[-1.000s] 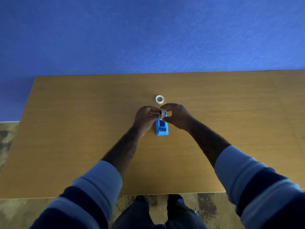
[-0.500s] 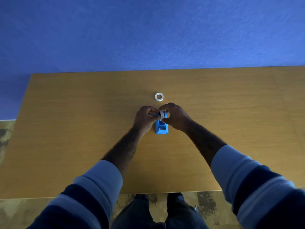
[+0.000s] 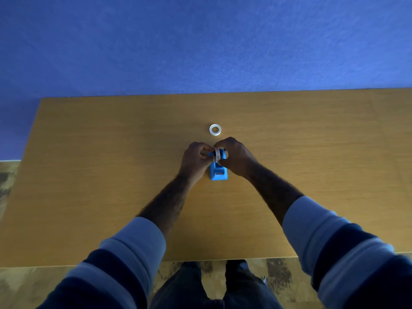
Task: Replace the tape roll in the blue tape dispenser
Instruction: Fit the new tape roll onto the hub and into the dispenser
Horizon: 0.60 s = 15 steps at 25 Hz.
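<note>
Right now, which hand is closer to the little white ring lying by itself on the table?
Right. The right hand sits just below the loose ring, its knuckles nearly under it. The left hand is lower and farther off to the left.

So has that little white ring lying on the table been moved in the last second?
No. The white ring lies flat beyond the blue dispenser, same gap from the table's far edge; only the camera shifted.

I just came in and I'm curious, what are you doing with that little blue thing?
A person is changing the tape in a blue tape dispenser that sits on a wooden table. Both hands, the left hand and the right hand, pinch a roll of tape standing on edge at the dispenser's far end. Whether it is fully seated cannot be told. Another tape ring lies flat on the table just beyond, untouched.
</note>
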### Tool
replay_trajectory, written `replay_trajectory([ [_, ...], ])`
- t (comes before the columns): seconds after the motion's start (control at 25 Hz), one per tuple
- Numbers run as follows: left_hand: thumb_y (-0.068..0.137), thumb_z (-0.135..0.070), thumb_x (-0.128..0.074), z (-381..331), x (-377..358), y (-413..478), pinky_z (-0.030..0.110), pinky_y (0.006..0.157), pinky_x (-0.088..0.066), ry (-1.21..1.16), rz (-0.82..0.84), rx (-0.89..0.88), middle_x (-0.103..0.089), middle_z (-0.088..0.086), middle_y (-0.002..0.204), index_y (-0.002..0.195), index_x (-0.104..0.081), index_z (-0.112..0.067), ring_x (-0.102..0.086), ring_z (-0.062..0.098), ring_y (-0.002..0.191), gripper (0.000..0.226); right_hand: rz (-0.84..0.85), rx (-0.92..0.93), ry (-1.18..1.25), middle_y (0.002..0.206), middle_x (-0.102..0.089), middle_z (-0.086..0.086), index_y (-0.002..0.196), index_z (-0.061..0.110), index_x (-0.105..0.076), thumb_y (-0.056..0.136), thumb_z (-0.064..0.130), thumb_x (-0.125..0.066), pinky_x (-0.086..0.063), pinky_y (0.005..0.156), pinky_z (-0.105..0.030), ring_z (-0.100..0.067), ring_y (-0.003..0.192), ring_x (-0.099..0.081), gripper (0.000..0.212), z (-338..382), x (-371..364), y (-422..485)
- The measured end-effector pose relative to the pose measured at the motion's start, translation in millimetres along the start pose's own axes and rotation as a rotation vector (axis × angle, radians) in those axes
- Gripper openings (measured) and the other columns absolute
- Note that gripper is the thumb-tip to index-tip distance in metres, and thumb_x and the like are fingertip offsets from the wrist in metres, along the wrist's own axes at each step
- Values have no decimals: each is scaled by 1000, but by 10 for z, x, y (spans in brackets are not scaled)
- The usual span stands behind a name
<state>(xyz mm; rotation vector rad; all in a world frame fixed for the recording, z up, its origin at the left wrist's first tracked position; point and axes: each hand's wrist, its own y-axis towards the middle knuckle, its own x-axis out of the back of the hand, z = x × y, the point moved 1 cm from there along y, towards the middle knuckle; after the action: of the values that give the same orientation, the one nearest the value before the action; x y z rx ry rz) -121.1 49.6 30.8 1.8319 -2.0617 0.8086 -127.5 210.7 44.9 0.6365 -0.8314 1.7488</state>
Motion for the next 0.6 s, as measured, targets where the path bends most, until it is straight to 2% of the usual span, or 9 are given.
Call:
replay_trajectory([
  [0.08,81,-18,-84,13,2,0,11,67,-48,12,3,8,-69,5,110,106,-71,-8,-69,12,93,30,-7,17,-4,117,-64,-7,113,15,-69,77,5,-82,-42,69,-13,-11,95,-56,40,-1,-10,-6],
  [0.24,81,-16,-82,24,-11,-2,10,63,-48,18,5,6,-69,4,109,105,-72,-9,-68,10,88,26,2,10,-4,119,-63,-7,114,16,-68,77,6,-83,-50,77,-22,-15,100,-61,41,-2,-19,-17],
  [0.36,82,-13,-79,37,-10,-3,14,67,-53,6,8,-1,-69,2,109,103,-73,-11,-67,7,86,22,2,12,5,118,-63,-8,114,15,-69,77,5,-83,-50,76,-25,-19,100,-63,41,3,-20,-14],
  [0.52,82,-10,-76,60,-16,2,6,65,-48,-6,15,8,-71,4,109,103,-73,-11,-69,8,86,21,26,3,-18,118,-63,-8,114,16,-69,77,7,-83,-56,82,-34,-22,102,-63,41,23,5,-7],
  [0.6,83,-11,-77,64,-10,-9,7,65,-48,-6,22,13,-70,3,111,105,-71,-12,-69,7,86,23,35,-10,-24,118,-62,-7,115,17,-69,76,9,-83,-55,78,-31,-19,100,-61,42,17,10,3],
])
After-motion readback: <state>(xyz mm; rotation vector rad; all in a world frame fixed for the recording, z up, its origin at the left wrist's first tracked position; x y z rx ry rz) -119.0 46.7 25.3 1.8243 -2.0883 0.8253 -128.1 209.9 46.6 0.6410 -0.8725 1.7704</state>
